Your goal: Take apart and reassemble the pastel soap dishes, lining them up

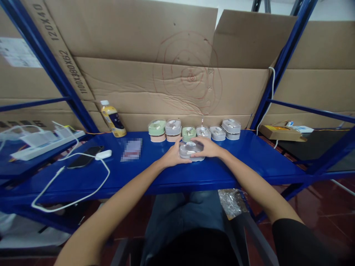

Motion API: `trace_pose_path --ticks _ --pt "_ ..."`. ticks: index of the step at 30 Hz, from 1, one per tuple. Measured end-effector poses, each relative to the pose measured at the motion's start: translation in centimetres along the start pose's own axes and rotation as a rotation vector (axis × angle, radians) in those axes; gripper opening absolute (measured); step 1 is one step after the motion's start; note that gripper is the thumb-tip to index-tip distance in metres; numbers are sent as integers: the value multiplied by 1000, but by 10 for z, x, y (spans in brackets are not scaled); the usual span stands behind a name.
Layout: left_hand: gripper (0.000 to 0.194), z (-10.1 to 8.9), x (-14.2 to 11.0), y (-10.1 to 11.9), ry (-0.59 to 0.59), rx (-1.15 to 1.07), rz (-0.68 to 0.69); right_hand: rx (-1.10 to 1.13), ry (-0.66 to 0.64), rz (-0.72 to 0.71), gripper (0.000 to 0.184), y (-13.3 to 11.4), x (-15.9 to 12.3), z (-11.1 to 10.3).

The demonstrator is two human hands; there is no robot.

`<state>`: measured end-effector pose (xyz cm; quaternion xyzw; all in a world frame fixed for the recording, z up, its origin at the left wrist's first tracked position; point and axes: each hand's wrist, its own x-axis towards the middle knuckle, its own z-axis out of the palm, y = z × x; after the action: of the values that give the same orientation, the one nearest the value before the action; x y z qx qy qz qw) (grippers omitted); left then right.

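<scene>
Phone (86,157) lies on the blue table (266,155) beside a white cable (50,211), then a yellow bottle (113,120). Fingers of the left hand (173,154) clasp one side of a grey box (190,147); those of the right hand (210,147) hold the other, just before a row of boxes (203,132).

- Seemingly a makeshift workshop or storeroom
- Blue metal rack (291,44), its shelf (266,151) serving as a desk
- Printed carton cardboard (124,33) lining the back
</scene>
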<state>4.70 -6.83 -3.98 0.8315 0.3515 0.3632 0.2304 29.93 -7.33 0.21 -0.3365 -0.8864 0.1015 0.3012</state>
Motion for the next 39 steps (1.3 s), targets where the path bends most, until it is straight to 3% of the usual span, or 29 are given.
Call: trace_pose_path --ticks 9,16,21,28,32,36,39 --pt "134 1 2 -4 13 -21 9 -101 -80 57 92 -3 -1 10" --pt "127 -10 3 -1 -34 -142 -3 -33 -195 29 112 6 -3 -1" --pt "127 -12 3 -5 -61 -184 -15 -32 -209 8 108 9 -6 -2" --pt "123 -9 3 -7 -60 -95 -1 -195 -197 44 99 -9 -7 5" --pt "123 -9 3 -9 -51 -80 0 -244 -209 73 105 -14 -8 4" --pt "112 -14 3 -5 -52 -28 6 -146 -247 38 115 -8 -8 0" --pt "101 -16 3 -1 -56 -8 -2 -64 -240 -47 107 -4 -7 -5"
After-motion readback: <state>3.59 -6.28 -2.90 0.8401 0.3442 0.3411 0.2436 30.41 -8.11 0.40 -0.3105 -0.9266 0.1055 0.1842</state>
